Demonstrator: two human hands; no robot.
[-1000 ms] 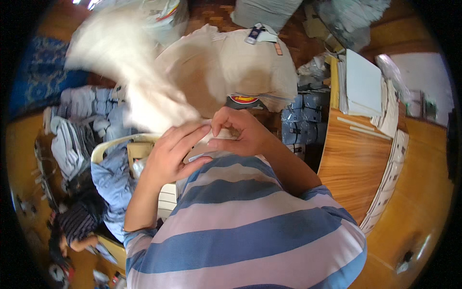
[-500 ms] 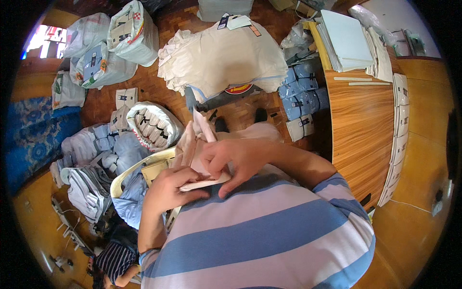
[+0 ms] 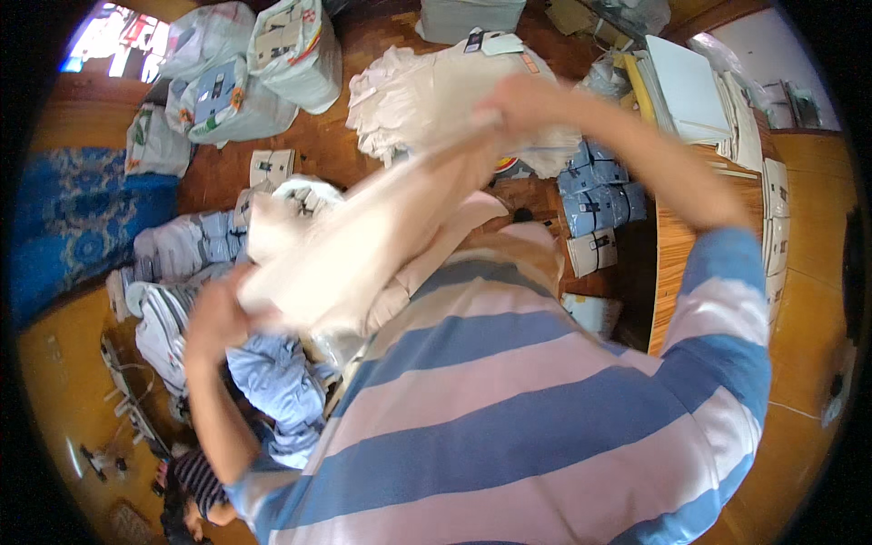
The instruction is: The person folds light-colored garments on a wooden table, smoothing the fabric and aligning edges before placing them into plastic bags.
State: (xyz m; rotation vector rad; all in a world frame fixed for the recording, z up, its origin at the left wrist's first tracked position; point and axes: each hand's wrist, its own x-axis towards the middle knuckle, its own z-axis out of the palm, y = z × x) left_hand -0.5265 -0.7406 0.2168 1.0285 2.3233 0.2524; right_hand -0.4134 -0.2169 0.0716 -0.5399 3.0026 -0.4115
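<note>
Cloth (image 3: 336, 259) between hands (image 3: 216, 318) (image 3: 525, 104) (packs (image 3: 280, 42) in sack (image 3: 313, 88))

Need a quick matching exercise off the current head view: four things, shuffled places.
Things:
1. blurred cream cloth
2. white board
3. blue packs
4. patterned cloth

Places:
A. stacked just left of the wooden table
B. at the picture's left rim
C. spread between left hand and right hand
D. on top of the table

Pairs: 1-C, 2-D, 3-A, 4-B
</note>
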